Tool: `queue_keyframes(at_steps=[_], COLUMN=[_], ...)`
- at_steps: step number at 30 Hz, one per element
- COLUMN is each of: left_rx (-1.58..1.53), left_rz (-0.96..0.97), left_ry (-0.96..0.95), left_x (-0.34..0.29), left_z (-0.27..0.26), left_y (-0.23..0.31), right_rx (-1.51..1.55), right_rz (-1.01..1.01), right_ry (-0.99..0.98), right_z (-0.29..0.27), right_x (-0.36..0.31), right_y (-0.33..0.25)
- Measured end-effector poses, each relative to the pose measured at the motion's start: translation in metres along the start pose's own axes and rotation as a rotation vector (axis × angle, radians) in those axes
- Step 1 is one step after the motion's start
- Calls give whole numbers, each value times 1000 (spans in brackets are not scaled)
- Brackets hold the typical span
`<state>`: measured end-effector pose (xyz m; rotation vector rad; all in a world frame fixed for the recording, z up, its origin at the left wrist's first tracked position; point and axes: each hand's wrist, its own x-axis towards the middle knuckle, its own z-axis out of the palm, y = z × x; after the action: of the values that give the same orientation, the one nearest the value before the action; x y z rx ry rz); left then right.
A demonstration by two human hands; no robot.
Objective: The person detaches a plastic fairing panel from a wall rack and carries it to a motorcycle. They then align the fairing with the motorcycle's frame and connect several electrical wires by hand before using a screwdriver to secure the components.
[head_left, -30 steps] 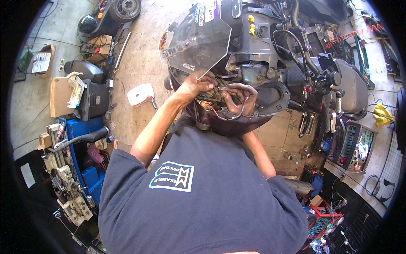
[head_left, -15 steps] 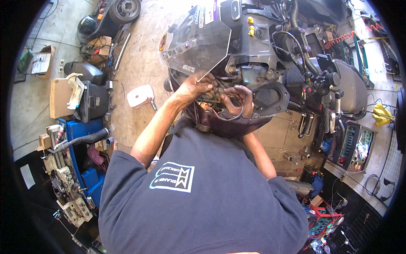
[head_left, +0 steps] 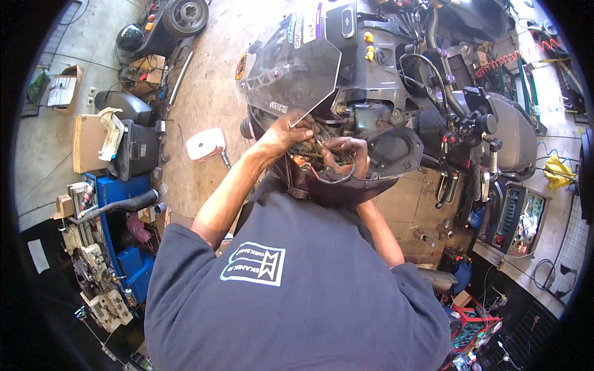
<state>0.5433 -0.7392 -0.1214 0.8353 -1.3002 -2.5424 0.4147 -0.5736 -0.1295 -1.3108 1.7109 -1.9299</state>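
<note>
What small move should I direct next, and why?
Perhaps hold the left hand steady and ease the right hand slightly aside: both sit close together in the opened front of the motorcycle, and anything between them is too small to tell.

Your left hand (head_left: 288, 135) sits beside your right hand (head_left: 345, 154), at the motorcycle (head_left: 374, 77); mirror (head_left: 206, 144) left, on the floor (head_left: 213, 86). Seat (head_left: 508, 130) far right.

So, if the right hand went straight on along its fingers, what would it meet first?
The right hand points left at the exposed wiring, probably met first; the left hand is close by, and depth there is hard to judge.
</note>
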Motion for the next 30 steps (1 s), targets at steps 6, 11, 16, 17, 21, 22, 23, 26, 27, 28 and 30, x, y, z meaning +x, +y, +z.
queue_keyframes(at_steps=[6, 11, 16, 17, 21, 22, 23, 26, 27, 28, 30], left_rx=[29, 109, 158, 220, 222, 236, 257, 202, 189, 199, 210], left_rz=[23, 62, 13, -6, 54, 24, -21, -16, 16, 33, 50], left_ry=[6, 9, -23, 4, 34, 27, 39, 25, -6, 1, 6], left_x=[1, 0, -3, -3, -3, -3, -3, -2, -2, -3, -3], left_z=[0, 2, 7, 8, 11, 11, 10, 9, 9, 10, 12], left_y=[-3, 0, 7, 8, 7, 7, 7, 7, 7, 7, 9], right_rx=[-21, -76, -67, -67, -126, -165, -170, -158, -140, -119, -124], right_rz=[25, -23, -16, -17, 39, 52, 53, 38, 33, 19, 24], right_ry=[8, -14, -39, -39, -35, -42, -30, -21, -11, -16, 8], right_z=[1, -1, -1, -1, -2, -2, -3, -3, -2, -2, -1], right_x=[3, 6, 6, 6, 4, 4, 4, 4, 5, 5, 6], right_y=[-7, -10, -8, -8, -9, -9, -8, -6, -5, -4, -2])
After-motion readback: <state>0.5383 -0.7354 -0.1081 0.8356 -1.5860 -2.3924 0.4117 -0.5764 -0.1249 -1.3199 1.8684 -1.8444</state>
